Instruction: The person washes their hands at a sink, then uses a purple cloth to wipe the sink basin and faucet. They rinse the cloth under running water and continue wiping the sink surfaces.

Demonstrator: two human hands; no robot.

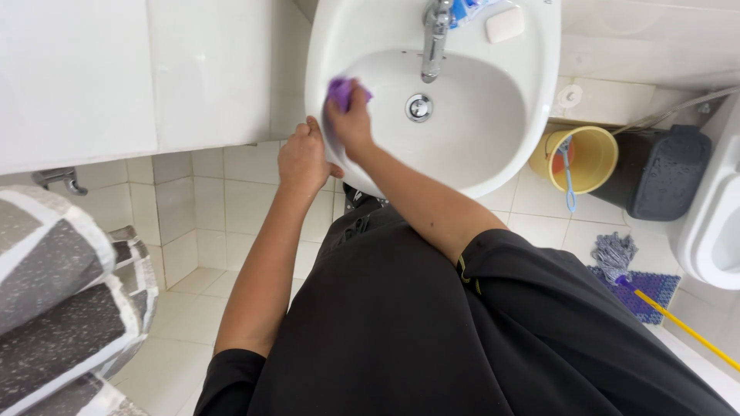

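The right hand (pixel 351 123) clutches a crumpled purple cloth (pixel 344 91), seemingly pressed against the white ceramic sink (pixel 478 154) wall. Just beside it, the left hand (pixel 303 160) grips the rim, fingers curled.

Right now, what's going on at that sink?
A person in a black top leans over a white sink. The right hand presses a purple cloth against the inside of the basin's left wall, while the left hand grips the basin's outer rim. The tap shows no running water. A bar of soap sits on the sink's ledge, and a yellow bucket stands on the floor beside it.
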